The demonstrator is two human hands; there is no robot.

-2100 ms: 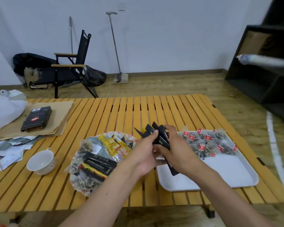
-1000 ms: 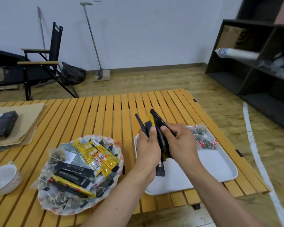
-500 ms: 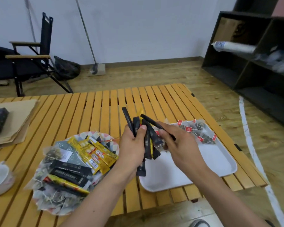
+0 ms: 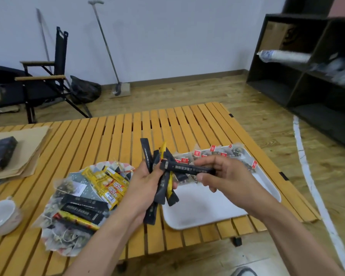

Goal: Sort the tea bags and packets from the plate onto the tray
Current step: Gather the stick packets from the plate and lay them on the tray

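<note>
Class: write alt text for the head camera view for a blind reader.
A person's left hand grips a bunch of stick packets while the right hand pinches one black packet, above a slatted table. A heaped plate lies to the left, a white tray with tea bags to the right.

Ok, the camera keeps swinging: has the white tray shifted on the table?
No. The white tray still lies at the right edge of the slatted table, beside the same black clip.

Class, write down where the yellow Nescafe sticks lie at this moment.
In the head view, the yellow Nescafe sticks lie on the plate, left of the left hand and beyond the black sticks there.
</note>
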